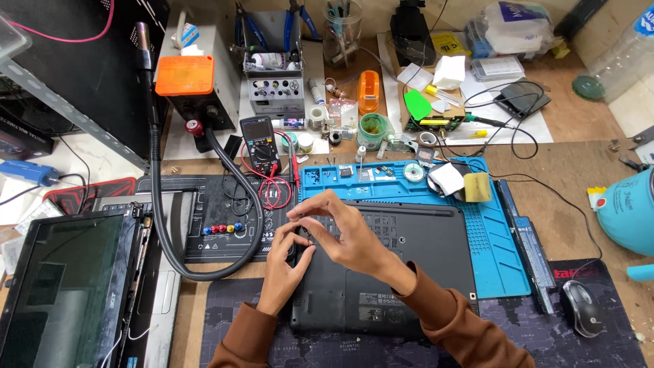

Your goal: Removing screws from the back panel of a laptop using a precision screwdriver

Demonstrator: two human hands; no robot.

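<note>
A crowded wooden workbench (586, 170) fills the view, with a black laptop (402, 272) lying bottom-up near its front edge as the landmark. The laptop rests partly on a blue work mat (507, 266) and partly on a dark desk pad (327, 347).

The left hand (283, 269) lies on the laptop's left edge, fingers curled, thumb pressing the case. The right hand (347, 232) hovers over the laptop's upper left corner, thumb and forefinger pinched nearly together; whether anything tiny sits between them cannot be made out.

Behind the laptop to the left stands a multimeter (260, 143) with red leads. A black hose (163, 225) loops left of the laptop. Farther left lies a second, opened laptop (65, 286), cut off by the frame. Right of the laptop sit a long black battery (528, 245) and a mouse (581, 308). A teal kettle (627, 211) is cut off at the right edge. Small parts behind the laptop are too small to identify.
</note>
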